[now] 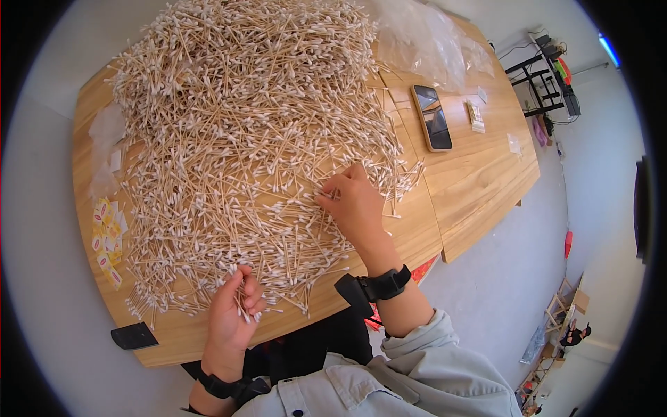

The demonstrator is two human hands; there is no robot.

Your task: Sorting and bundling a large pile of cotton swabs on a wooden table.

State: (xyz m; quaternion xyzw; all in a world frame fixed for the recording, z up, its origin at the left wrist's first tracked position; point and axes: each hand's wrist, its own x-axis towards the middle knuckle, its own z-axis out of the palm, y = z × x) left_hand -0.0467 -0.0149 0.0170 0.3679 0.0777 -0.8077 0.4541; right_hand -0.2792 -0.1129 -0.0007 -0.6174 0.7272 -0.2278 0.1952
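A large heap of cotton swabs (243,90), with wooden sticks and white tips, spreads over the wooden table (479,187). Near the table's front edge, my left hand (235,306) is closed around a small bunch of cotton swabs (243,300), whose white tips stick out above and below the fingers. My right hand (356,201) reaches into the right side of the heap with thumb and fingertips pinched together. Whether a swab is between those fingertips is too small to make out. Both wrists wear black straps.
Right of the heap lie a smartphone (432,118), a small packet of swabs (475,116) and clear plastic bags (424,42). Yellow and white labels (106,240) lie at the left edge, near a black flat object (135,336) at the corner. A person (575,335) is far off at right.
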